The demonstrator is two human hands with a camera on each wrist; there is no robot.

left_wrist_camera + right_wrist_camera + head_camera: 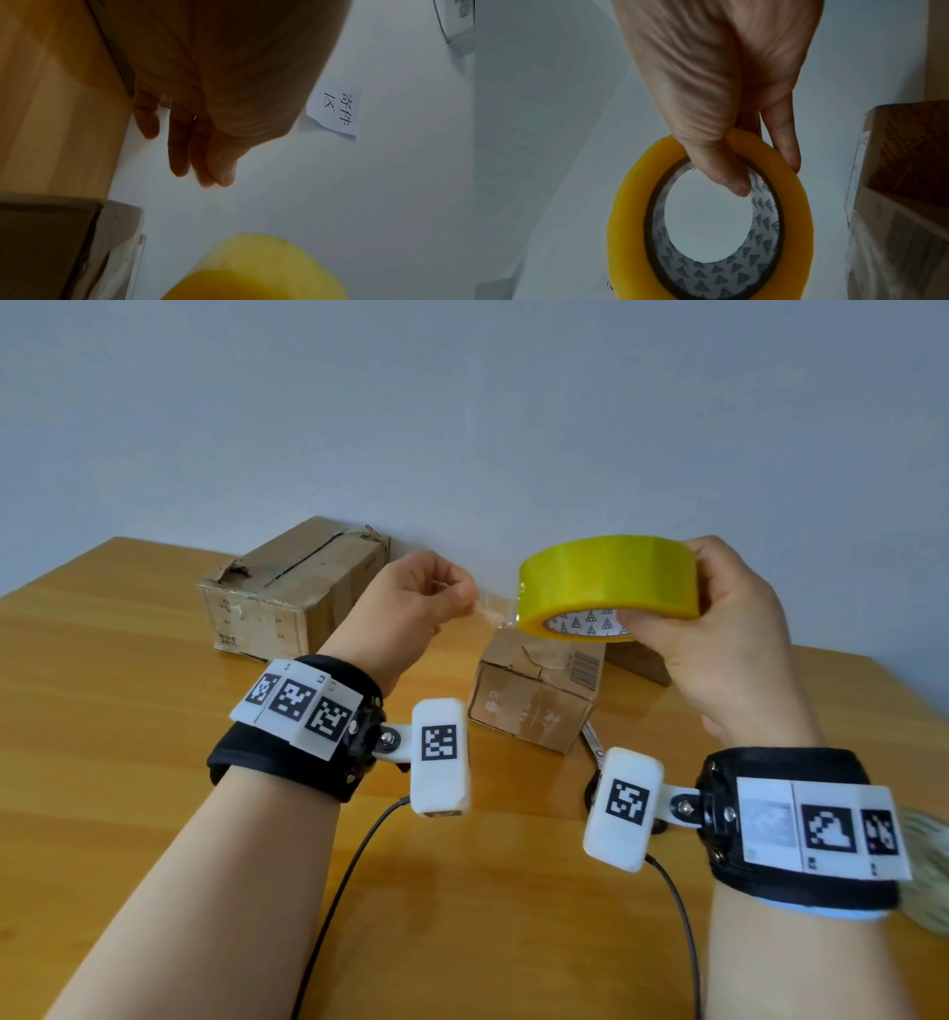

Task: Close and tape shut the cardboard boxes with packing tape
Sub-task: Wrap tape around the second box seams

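Observation:
My right hand (719,613) grips a yellow roll of packing tape (608,580) in the air above the table, thumb inside the core (731,180). My left hand (462,600) pinches the clear loose tape end (490,614), drawn a short way off the roll's left side. A small worn cardboard box (539,693) stands on the table under the roll, its top flaps down. A larger box (295,593) with a torn top seam stands at the back left against the wall. In the left wrist view the roll (257,270) shows blurred below my fingers (180,154).
A third box (639,662) sits behind my right hand by the wall. Scissors (593,743) lie partly hidden beside the small box. The wooden table (128,737) has bare surface at the front and left. A paper sign (336,110) hangs on the wall.

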